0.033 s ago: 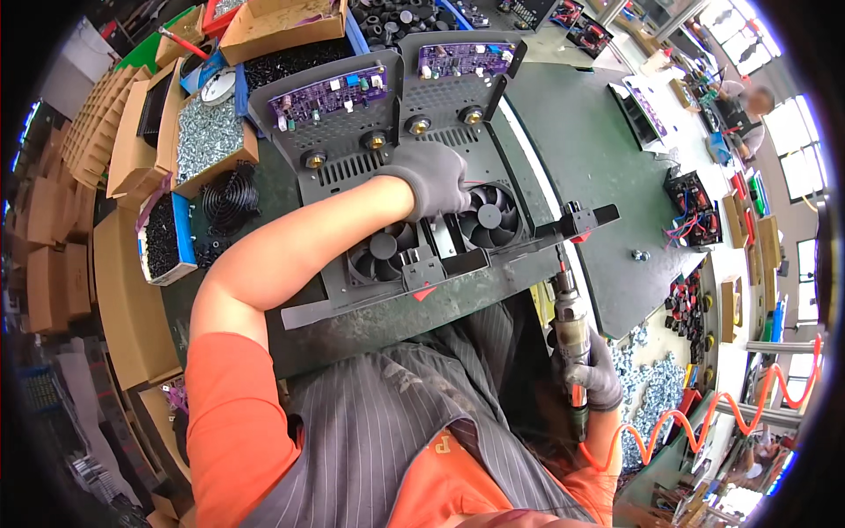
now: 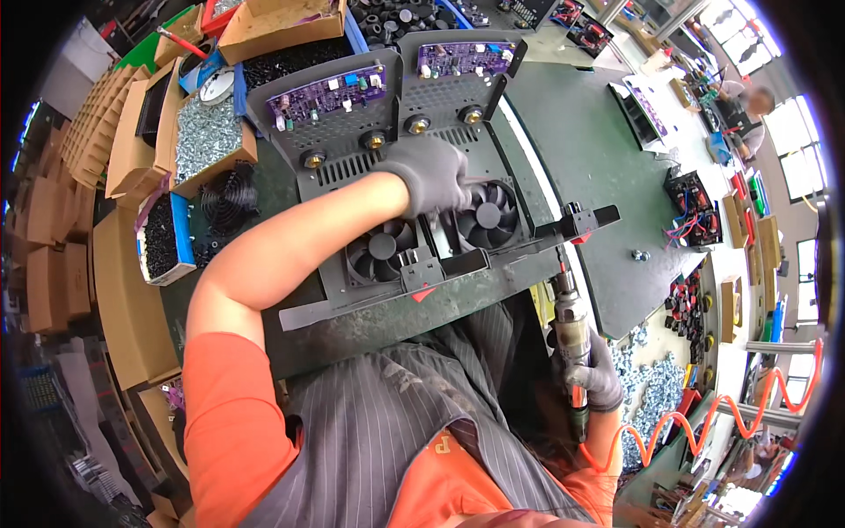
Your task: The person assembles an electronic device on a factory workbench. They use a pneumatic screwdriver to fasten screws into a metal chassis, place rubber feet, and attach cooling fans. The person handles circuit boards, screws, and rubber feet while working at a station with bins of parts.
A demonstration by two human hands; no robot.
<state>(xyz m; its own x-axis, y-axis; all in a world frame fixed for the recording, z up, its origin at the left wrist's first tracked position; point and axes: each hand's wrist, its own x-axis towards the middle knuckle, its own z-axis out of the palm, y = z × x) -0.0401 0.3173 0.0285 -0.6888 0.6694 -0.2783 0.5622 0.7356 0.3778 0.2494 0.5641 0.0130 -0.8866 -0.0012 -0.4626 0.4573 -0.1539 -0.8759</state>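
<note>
My left hand, in a grey glove, is closed with its fingers curled down between two black fans, beside the right fan. What those fingers pinch, if anything, is hidden under the hand. The left fan sits below my wrist. Both fans lie in a black metal chassis with two upright panels at its far side, each bearing a purple circuit board. Lower right, my gloved right hand is wrapped round an air screwdriver. Its bit points up towards the chassis's near right corner.
Left of the chassis are a box of silver screws, a small box of black parts and a round black fan grille. A coiled orange air hose runs at lower right, near a pile of silver screws. Another person is at far right.
My left forearm and elbow have shifted very slightly left, and the left hand has edged a little. The right hand and screwdriver look the same.
</note>
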